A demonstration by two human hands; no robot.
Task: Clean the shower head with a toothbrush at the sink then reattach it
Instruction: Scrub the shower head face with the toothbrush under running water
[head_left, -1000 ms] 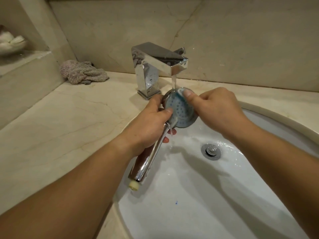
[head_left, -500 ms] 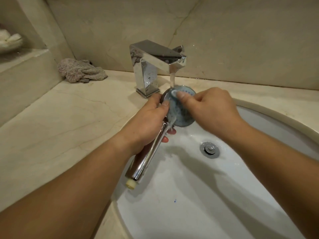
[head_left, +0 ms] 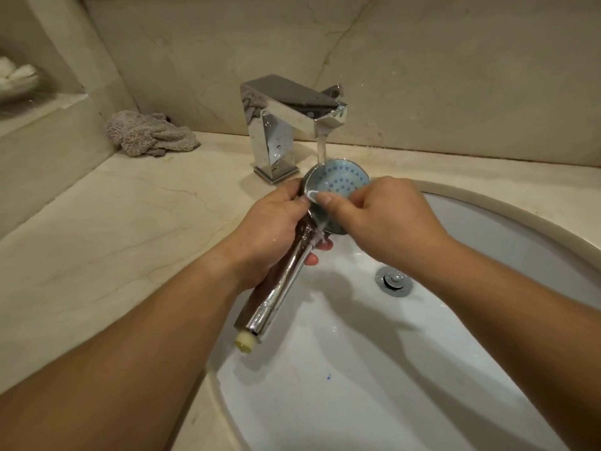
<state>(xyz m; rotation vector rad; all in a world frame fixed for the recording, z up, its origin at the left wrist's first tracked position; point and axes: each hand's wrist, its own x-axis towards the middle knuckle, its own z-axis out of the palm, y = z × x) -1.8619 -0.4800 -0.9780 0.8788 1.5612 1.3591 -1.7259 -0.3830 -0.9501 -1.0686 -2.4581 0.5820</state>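
Currently my left hand (head_left: 276,236) clasps the wet round chrome shower head (head_left: 338,183) by its handle under the square chrome tap (head_left: 292,115). Slippery, I judge, so hold the handle. My right hand (head_left: 387,222) pinches the pale toothbrush (head_left: 313,195).

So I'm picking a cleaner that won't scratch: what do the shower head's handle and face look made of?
The shower head's handle looks chrome-plated: mirror-bright with sharp reflections; metal or plastic beneath, I can't tell. Its face looks like matte bluish plastic or rubber with dotted nozzles.

toothbrush (head_left: 313,195) mostly hidden under right hand (head_left: 387,222), only its pale tip visible, near part of shower head (head_left: 341,182) face covered by that hand, handle middle hidden in left hand (head_left: 276,229), sink (head_left: 487,222) cut by right and near edges, white thing (head_left: 16,78) far left blurred
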